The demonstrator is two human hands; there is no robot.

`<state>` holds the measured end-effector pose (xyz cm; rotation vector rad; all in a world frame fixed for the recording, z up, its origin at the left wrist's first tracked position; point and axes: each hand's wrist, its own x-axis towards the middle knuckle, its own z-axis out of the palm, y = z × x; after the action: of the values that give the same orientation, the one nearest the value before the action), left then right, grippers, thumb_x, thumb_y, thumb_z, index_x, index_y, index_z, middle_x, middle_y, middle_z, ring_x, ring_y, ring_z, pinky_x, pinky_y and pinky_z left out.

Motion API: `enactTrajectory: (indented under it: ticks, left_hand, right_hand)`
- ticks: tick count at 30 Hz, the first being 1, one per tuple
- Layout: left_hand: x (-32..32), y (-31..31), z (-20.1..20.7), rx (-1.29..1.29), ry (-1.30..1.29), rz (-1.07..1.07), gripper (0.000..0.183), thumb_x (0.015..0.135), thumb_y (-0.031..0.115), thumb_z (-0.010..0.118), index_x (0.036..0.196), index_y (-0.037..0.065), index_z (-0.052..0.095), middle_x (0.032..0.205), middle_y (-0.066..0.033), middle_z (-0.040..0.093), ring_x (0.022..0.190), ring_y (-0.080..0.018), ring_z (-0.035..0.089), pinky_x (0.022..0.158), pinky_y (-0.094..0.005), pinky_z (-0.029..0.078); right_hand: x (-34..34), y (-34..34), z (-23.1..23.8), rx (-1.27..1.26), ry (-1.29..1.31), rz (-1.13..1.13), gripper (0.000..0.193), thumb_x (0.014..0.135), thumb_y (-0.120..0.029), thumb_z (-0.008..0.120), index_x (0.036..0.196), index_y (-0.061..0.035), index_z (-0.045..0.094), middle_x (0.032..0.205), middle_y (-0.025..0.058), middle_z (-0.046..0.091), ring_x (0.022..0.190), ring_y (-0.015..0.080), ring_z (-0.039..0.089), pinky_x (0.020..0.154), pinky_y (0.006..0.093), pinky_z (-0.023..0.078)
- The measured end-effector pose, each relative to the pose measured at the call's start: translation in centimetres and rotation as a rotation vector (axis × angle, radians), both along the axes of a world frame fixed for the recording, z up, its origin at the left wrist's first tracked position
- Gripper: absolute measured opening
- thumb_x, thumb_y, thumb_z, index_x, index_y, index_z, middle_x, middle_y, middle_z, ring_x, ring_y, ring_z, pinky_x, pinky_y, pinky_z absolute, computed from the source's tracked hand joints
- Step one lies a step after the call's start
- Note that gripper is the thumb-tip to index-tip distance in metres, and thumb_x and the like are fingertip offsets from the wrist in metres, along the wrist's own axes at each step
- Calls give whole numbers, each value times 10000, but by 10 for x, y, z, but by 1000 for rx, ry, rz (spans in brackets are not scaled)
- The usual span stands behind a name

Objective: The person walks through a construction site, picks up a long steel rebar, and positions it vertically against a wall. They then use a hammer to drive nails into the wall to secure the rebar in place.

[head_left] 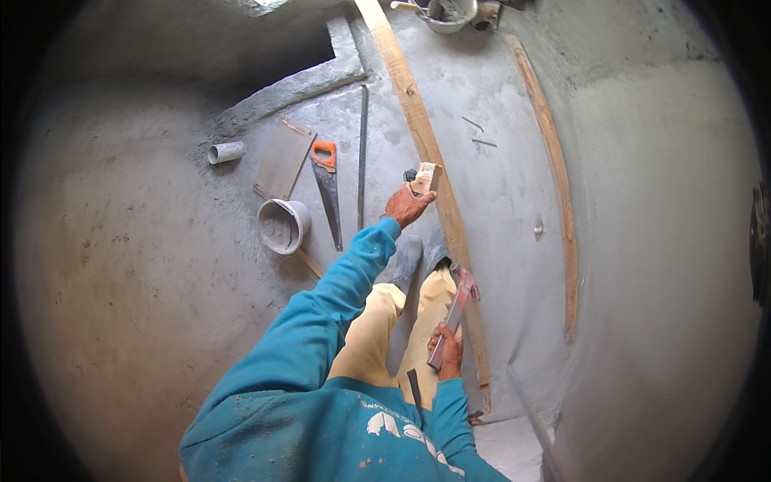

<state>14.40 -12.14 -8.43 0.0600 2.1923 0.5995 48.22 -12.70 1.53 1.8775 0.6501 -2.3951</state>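
My left hand (408,205) reaches forward over the long wooden plank (419,120), its fingers closed around a small wooden block (426,178). A small dark object (410,174) shows beside the block; its kind is unclear. Lower down, in front of my right leg, my right hand (448,349) grips a claw hammer (459,304) by its handle. The hammer's worn reddish head points away from me, near the plank's edge. The plank runs lengthwise from the far side down past my right leg.
To the left lie a handsaw (326,189) with an orange handle, a flat board (285,158), a dark metal bar (363,153), a bucket (284,226) and a short pipe (226,153). Another timber (554,169) lies right. A basin (451,18) stands far off, near a dark floor opening (281,60).
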Motion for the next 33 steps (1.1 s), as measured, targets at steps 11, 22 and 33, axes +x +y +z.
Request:
enactTrajectory:
  ticks: [11,22,33]
  left_hand:
    - [-69,143,-90,97,108,170,777,768,544,666,1208,-85,547,1213,-273,580,1119,-366,579,898,-427,478]
    - [-19,26,-88,65,235,194,298,855,281,518,940,14,619,889,-246,654,892,-422,618,782,-478,475]
    - [25,-85,46,5,357,189,217,871,155,517,1001,10,614,1007,-215,629,967,-388,593,854,-435,467]
  right_hand:
    - [-13,82,-25,-49,-128,-3,315,850,-149,654,1055,-53,433,712,46,498,506,134,512,407,278,437]
    - [-47,109,-31,-36,-135,142,414,867,-89,623,1219,-68,405,744,56,517,499,131,504,409,285,441]
    - [-202,175,-31,360,27,981,652,774,6,516,1410,-93,410,969,136,609,582,178,613,481,311,522]
